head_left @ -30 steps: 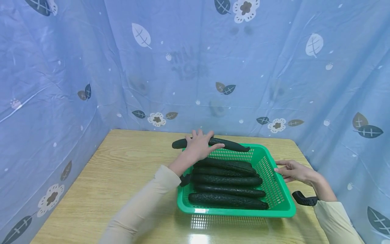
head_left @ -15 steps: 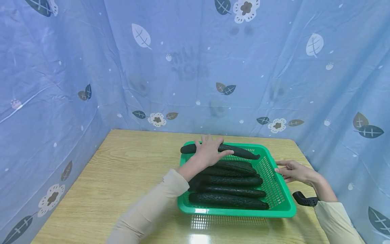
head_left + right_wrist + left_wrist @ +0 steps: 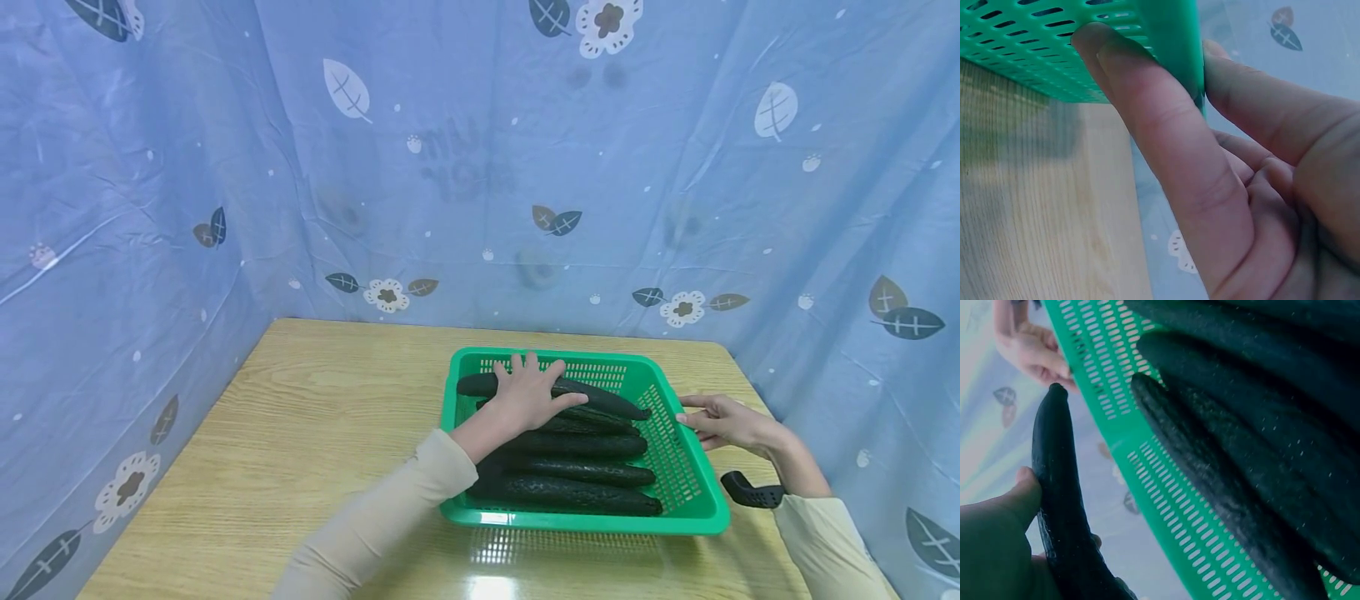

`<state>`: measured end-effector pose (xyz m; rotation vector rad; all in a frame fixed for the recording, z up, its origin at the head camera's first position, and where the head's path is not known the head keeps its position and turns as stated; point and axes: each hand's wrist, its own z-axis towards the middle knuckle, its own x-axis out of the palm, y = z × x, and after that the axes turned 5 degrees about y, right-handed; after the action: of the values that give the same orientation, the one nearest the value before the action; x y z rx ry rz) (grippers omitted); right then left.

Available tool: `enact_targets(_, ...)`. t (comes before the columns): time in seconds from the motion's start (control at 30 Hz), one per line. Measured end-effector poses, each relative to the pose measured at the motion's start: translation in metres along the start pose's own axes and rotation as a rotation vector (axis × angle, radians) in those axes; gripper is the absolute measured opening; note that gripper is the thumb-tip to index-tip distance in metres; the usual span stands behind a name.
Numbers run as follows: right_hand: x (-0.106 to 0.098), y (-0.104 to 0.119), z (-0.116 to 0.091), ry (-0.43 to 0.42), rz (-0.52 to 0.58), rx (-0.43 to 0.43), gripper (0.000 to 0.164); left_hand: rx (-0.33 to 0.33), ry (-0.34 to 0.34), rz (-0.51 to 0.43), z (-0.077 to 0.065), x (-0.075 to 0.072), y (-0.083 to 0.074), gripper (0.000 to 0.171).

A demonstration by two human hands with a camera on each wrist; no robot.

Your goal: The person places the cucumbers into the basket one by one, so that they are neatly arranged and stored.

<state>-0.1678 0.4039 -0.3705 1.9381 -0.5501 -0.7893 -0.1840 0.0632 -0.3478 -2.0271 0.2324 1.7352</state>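
My left hand (image 3: 525,402) grips a dark green cucumber (image 3: 603,401) around its middle, over the back part of a green plastic basket (image 3: 585,523). In the left wrist view the thumb lies along one side of this cucumber (image 3: 1060,481) and fingertips show at the other. Several more cucumbers (image 3: 570,493) lie side by side in the basket, partly covered by the left hand and forearm. At the basket's right side my right hand (image 3: 723,419) pinches the rim. The right wrist view shows its thumb outside the rim (image 3: 1179,56) and fingers against the slotted wall.
The basket stands on a wooden table (image 3: 337,400), towards its right side. Blue patterned curtains (image 3: 450,167) hang behind the table and along both sides. A black wrist mount (image 3: 752,490) sits on the right forearm.
My left hand has carried the cucumber from above the basket's back left rim rightwards, towards me and lower, so it is now over the basket's inside. The right hand stays on the rim.
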Motion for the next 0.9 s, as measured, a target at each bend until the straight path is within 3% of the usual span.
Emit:
enact_targets(0.33, 0.0, 0.0, 0.0, 0.007, 0.011, -0.001, 0.067, -0.019, 0.056, 0.034, 0.006, 0.021, -0.002, 0.071)
enact_targets(0.9, 0.001, 0.0, 0.0, -0.019, -0.011, 0.02, 0.069, -0.021, 0.157, 0.059, 0.011, 0.035, -0.001, 0.071)
